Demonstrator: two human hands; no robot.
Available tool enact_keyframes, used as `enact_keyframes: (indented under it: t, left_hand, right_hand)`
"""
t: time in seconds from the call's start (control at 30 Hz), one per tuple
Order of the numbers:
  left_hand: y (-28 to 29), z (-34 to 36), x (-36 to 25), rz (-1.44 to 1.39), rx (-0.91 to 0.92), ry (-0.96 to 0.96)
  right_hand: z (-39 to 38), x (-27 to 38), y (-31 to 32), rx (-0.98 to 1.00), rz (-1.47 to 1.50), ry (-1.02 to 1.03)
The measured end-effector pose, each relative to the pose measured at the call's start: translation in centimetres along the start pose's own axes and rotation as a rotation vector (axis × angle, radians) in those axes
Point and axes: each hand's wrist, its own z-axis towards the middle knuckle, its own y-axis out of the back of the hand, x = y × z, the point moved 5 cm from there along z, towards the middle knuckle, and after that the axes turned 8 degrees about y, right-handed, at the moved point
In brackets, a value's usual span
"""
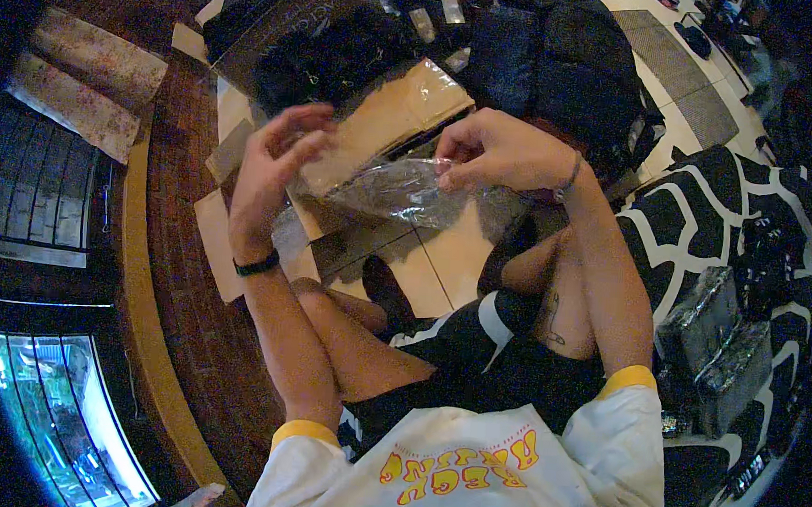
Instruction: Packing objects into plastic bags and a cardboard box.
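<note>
just before the open cardboard box point(386, 115) we see pale tiled floor point(405, 263); above that, clear plastic film point(400, 191) runs sideways along the box's near edge. our right hand point(494, 153), by the box's right corner, pinches it; our left hand point(278, 160), toward the box's left side, is loosely open, contact unclear.

crinkled clear plastic film point(400, 191), glossy, in the right hand point(505, 151)

bag point(404, 194) at right hand point(503, 153): clear
wristband point(257, 266) below left hand point(275, 169): black
cloth point(693, 204) right of right hand: black, white bands
</note>
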Motion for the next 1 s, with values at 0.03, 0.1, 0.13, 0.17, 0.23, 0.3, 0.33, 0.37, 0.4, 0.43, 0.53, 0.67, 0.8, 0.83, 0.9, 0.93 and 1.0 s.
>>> enact_keyframes:
  t: [0.03,0.1,0.13,0.17,0.23,0.3,0.33,0.37,0.4,0.43,0.53,0.67,0.8,0.83,0.9,0.93,1.0]
  left_hand:
    - [0.0,0.1,0.3,0.03,-0.011,0.087]
    - [-0.3,0.2,0.6,0.089,-0.026,0.162]
    - [-0.1,0.2,0.6,0.059,-0.081,0.149]
    - [0.0,0.2,0.6,0.028,-0.135,0.137]
    - [0.3,0.1,0.7,0.004,-0.201,0.152]
    - [0.7,-0.1,0.9,0.015,-0.224,0.206]
    - [0.8,-0.2,0.7,0.074,-0.233,0.181]
    - [0.9,-0.3,0.4,0.134,-0.243,0.152]
    - [1.0,-0.4,0.1,0.179,-0.233,0.103]
    - [1.2,-0.4,0.4,0.115,-0.236,0.14]
    - [1.7,-0.6,1.1,-0.039,-0.225,0.168]
    - [3.0,-0.3,1.8,0.111,-0.315,0.15]
    - [1.6,-0.3,-0.2,0.537,-0.464,-0.083]
    - [0.3,-0.4,-1.0,0.529,-0.39,-0.207]
    - [-3.4,-1.1,-1.7,0.497,-0.267,-0.309]
    - [-5.9,-1.0,-1.2,0.407,-0.049,-0.233]
    - [-9.4,-1.1,-0.5,0.303,0.302,-0.104]
  right_hand:
    - [0.0,0.0,0.0,-0.011,-0.005,-0.01]
    - [0.0,0.0,0.2,-0.031,-0.013,-0.025]
    - [0.1,0.1,0.2,-0.017,-0.03,0.007]
    - [0.1,0.2,0.2,-0.002,-0.045,0.037]
    - [0.0,0.2,0.2,0.021,-0.056,0.072]
    - [0.0,0.0,0.2,0.038,-0.049,0.079]
    - [-0.2,-0.2,0.2,0.058,-0.066,0.05]
    - [-0.4,-0.4,0.3,0.078,-0.087,0.023]
    - [-0.6,-0.5,0.4,0.096,-0.109,-0.003]
    - [-0.8,-0.4,0.6,0.113,-0.072,-0.011]
    - [-1.5,-0.1,1.4,0.132,0.055,-0.042]
    - [-2.6,0.0,2.5,0.095,0.215,-0.076]
    - [-2.6,-0.8,1.7,0.207,0.225,-0.061]
    - [-2.3,-1.1,1.3,0.25,0.198,-0.05]
    - [-1.6,-1.5,0.1,0.32,0.162,-0.061]
    - [-1.4,-1.8,-0.4,0.355,0.127,-0.098]
    - [-1.3,-1.6,-0.5,0.356,0.086,-0.075]
